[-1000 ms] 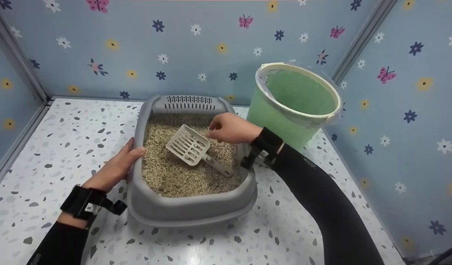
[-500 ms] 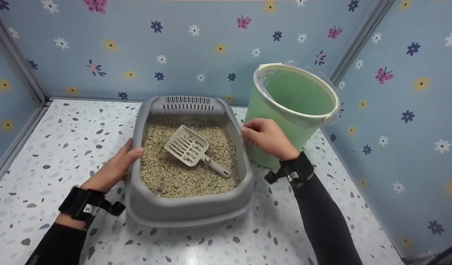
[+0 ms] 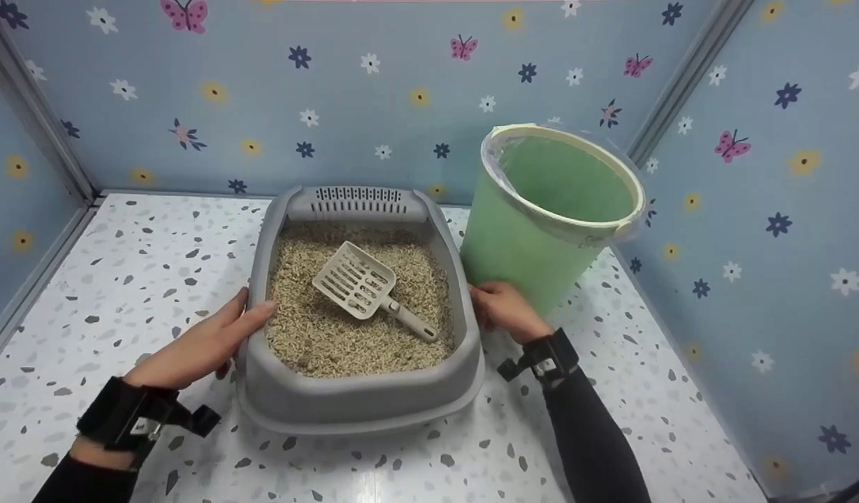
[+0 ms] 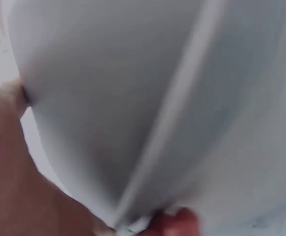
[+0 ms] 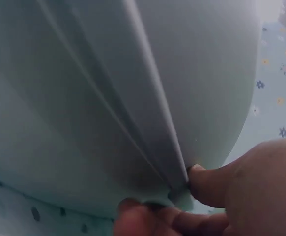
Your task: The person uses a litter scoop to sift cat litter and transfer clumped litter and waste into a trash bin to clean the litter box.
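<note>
A grey litter box (image 3: 359,405) stands on the table, filled with tan pellet litter (image 3: 352,356). On the litter lies a beige slotted litter scoop (image 3: 354,279), its handle slanting toward the near right. My left hand (image 3: 198,342) grips the box's left side, thumb at the rim and the other fingers low outside. Red-tinged fingertips (image 4: 180,223) show by the box's lower ledge in the left wrist view. At the right side, my right hand (image 3: 506,307) holds the box. The right wrist view has its thumb (image 5: 214,184) and fingers (image 5: 138,219) about the ledge.
A green bin (image 3: 527,251) with a cream rim and clear liner stands close behind my right hand, beside the box. Blue flowered panels (image 3: 373,105) wall in the back and both sides. The tabletop (image 3: 149,265) is white with grey speckles.
My right hand has moved from above the litter, out over the right rim, and down to the box's outer side. My left hand has shifted slightly down along the left side.
</note>
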